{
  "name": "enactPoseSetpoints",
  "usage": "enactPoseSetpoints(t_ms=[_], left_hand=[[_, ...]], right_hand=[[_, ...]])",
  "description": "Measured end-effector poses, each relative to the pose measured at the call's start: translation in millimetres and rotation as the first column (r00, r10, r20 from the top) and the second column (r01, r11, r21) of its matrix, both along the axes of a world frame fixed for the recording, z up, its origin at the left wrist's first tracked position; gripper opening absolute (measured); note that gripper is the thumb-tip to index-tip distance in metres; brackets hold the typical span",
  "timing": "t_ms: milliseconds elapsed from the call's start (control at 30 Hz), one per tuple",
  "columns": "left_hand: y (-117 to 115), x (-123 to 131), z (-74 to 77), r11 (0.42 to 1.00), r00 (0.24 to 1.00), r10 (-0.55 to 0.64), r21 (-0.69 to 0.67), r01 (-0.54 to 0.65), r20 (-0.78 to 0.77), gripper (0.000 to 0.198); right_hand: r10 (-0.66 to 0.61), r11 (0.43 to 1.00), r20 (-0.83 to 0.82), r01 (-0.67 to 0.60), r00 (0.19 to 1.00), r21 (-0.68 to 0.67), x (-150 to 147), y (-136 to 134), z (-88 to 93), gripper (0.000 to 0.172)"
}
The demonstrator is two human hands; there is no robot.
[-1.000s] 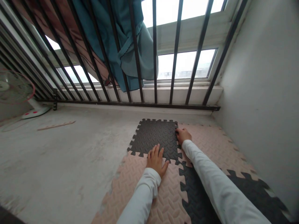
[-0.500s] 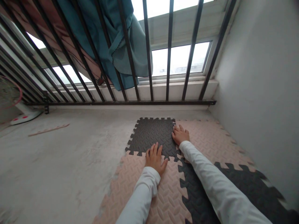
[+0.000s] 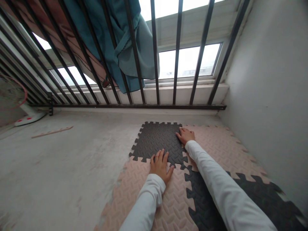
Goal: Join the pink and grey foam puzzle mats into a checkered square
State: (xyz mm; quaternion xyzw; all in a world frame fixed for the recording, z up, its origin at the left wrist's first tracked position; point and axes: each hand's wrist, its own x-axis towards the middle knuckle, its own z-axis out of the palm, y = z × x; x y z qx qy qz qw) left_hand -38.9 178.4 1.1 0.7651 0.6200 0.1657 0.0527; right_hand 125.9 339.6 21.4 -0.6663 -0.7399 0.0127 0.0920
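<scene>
A black foam tile [image 3: 156, 138] with jigsaw edges lies on the floor, its near edge against a pink tile [image 3: 134, 183]. Across that seam my left hand [image 3: 160, 165] lies with fingers spread, fingertips on the black tile. My right hand [image 3: 186, 136] rests at the black tile's right edge, fingers apart, where it meets another pink tile [image 3: 216, 144]. Further black tile [image 3: 204, 195] shows beneath and beside my right sleeve. Part of the seam under my right hand and wrist is hidden.
Black metal railing [image 3: 125, 106] runs along the far side, with blue and pink curtains [image 3: 130, 57] behind it. A white wall [image 3: 269, 96] stands at the right. On the grey floor [image 3: 72, 170] lies a thin pink strip [image 3: 51, 132], near a fan [image 3: 26, 118].
My right hand has shifted its fingers slightly on the seam. The view has moved a little, and the right pink tile's near edge sits slightly lower.
</scene>
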Motion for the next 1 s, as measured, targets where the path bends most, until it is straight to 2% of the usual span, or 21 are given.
enactPoseSetpoints(t_ms=[67,167,333,467,600,767,833,900,1000], left_hand=[[0,0,0.4,1.0,1.0,-0.004,0.002,0.004,-0.004,0.056],[-1,0,1.0,1.0,1.0,-0.003,0.015,0.003,-0.02,0.056],[0,0,2.0,1.0,0.999,-0.008,0.008,0.008,-0.032,0.056],[-1,0,3.2,1.0,1.0,-0.009,-0.009,0.009,-0.028,0.056],[0,1,2.6,1.0,0.999,-0.01,-0.006,0.01,-0.048,0.057],[0,1,2.1,1.0,0.998,-0.017,-0.022,0.015,-0.056,0.054],[1,1,2.6,0.999,0.998,-0.023,-0.039,0.021,-0.051,0.052],[1,1,3.0,0.998,0.998,-0.028,-0.052,0.025,-0.049,0.051],[2,1,2.7,0.998,0.999,-0.031,-0.063,0.028,-0.043,0.05]], right_hand=[[0.012,0.999,0.024,-0.013,1.0,0.038,0,-4,-5.7,0.05],[0.032,0.999,0.052,-0.032,0.998,-0.003,-1,-3,-5.8,0.054],[-0.048,0.997,0.02,0.049,0.999,-0.057,-3,14,3.8,0.061],[-0.045,0.998,0.034,0.047,0.998,-0.052,-3,20,-0.9,0.066],[-0.015,1.0,0.013,0.016,1.0,-0.02,-1,25,-2.6,0.062],[-0.01,0.992,-0.181,-0.013,0.983,-0.124,20,30,17.0,0.049],[-0.015,0.996,-0.189,-0.002,0.982,-0.091,36,19,24.7,0.049],[-0.003,0.999,-0.146,-0.003,0.989,-0.046,53,-4,29.0,0.047],[0.059,0.997,-0.004,-0.059,0.998,-0.044,80,-64,29.7,0.042]])
